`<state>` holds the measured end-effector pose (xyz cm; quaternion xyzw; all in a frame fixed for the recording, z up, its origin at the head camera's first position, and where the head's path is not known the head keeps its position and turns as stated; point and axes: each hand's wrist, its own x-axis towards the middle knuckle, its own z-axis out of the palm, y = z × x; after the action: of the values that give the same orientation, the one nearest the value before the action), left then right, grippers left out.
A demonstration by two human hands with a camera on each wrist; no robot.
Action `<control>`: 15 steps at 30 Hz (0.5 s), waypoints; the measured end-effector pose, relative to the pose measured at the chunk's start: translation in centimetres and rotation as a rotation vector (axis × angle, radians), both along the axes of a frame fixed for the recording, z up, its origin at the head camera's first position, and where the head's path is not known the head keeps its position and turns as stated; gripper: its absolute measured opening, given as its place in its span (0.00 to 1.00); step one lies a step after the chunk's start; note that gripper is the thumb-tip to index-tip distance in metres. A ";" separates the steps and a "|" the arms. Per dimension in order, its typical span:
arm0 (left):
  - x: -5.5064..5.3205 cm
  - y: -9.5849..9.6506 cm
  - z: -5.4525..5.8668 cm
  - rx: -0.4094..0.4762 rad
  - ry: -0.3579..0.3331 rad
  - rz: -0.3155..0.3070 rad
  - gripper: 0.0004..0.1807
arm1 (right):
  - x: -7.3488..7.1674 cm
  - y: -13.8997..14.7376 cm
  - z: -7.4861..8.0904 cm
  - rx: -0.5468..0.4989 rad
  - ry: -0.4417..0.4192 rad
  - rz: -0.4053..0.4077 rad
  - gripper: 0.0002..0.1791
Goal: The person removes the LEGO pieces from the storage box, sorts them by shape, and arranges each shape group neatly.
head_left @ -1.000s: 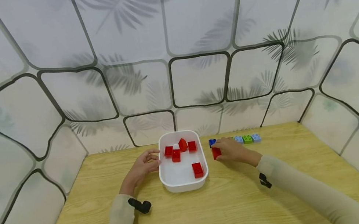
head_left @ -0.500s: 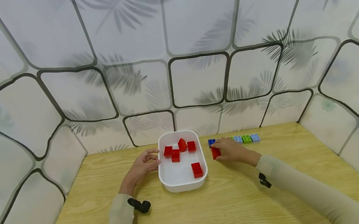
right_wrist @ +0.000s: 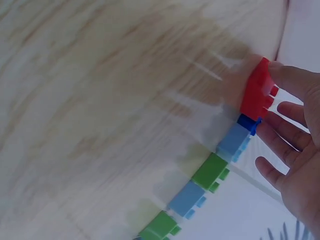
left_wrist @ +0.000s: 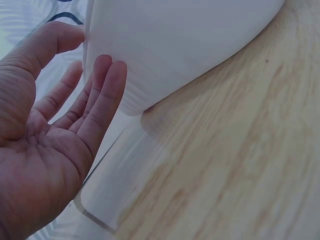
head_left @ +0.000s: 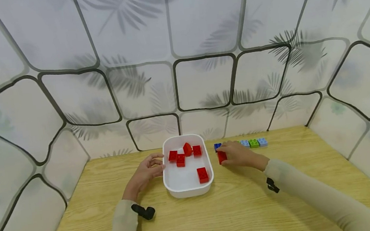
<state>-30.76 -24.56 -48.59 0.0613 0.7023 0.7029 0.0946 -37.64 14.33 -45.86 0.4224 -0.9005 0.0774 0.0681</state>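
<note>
My left hand (head_left: 146, 174) is at the left side of a white plastic tub (head_left: 190, 193). In the left wrist view, the fingers (left_wrist: 107, 92) are loosely extended along the tub wall (left_wrist: 165, 45), with the thumb tip at the rim. On the tub's right, my right hand (head_left: 239, 155) pinches a red toy brick (head_left: 222, 157) between thumb and fingers. The right wrist view shows that red brick (right_wrist: 257, 90) beside a dark blue brick (right_wrist: 248, 122), at one end of a row. Several red bricks (head_left: 203, 175) lie inside the tub.
The row runs right along the back of the wooden table (head_left: 197, 224), with light blue bricks (head_left: 262, 142) and green bricks (head_left: 253, 143) alternating. My right hand hides part of it. A patterned cloth wall (head_left: 202, 83) stands behind and on both sides.
</note>
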 end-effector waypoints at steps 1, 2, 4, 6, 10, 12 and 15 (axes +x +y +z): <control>0.0 0.0 0.0 0.000 0.001 0.000 0.29 | 0.0 0.0 0.1 -0.008 0.002 0.005 0.28; 0.0 0.0 0.0 0.000 0.000 0.000 0.29 | -0.1 -0.1 0.2 -0.015 0.010 0.013 0.27; 0.0 0.0 0.0 0.000 0.001 0.001 0.29 | -0.1 -0.3 0.4 -0.043 0.017 0.031 0.27; 0.0 0.0 0.0 -0.001 0.003 0.001 0.28 | -0.1 -0.6 0.8 -0.073 0.027 0.058 0.27; 0.0 0.0 0.0 -0.001 0.006 -0.002 0.28 | 0.1 -1.3 1.6 -0.121 0.029 0.086 0.25; 0.1 0.0 0.0 -0.003 0.008 -0.002 0.28 | 0.5 -1.8 2.3 -0.137 0.014 0.092 0.25; 0.1 0.0 0.0 -0.010 0.007 0.002 0.28 | 1.3 -2.4 3.5 -0.159 -0.028 0.094 0.26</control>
<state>-30.70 -24.51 -48.57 0.0627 0.7063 0.6991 0.0917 -36.38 11.88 -42.39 0.4564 -0.8716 0.1576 0.0851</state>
